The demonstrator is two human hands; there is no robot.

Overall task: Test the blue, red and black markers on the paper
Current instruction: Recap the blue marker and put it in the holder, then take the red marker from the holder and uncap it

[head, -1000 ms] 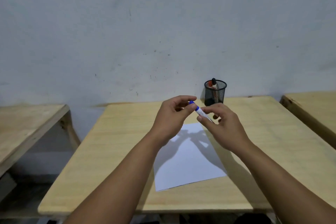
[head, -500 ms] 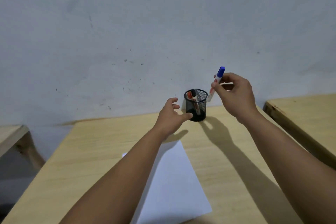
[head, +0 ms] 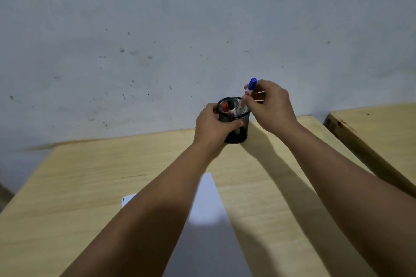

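Observation:
A black mesh pen cup (head: 242,119) stands at the far edge of the wooden desk (head: 112,175). My left hand (head: 212,127) grips its left side. Inside it stand the red marker (head: 225,107) and the black marker (head: 231,105). My right hand (head: 270,105) pinches the capped blue marker (head: 249,90), cap up, with its lower end dipping into the cup's mouth. The white paper (head: 209,209) lies on the desk below my forearms, partly hidden by my left arm.
A plain grey wall (head: 202,29) rises directly behind the desk. Another wooden desk (head: 378,128) stands to the right, with a gap between the two.
My left hand has closed round the cup. My right hand has brought the blue marker down and left, so its lower end now enters the cup. The view has tilted lower and closer.

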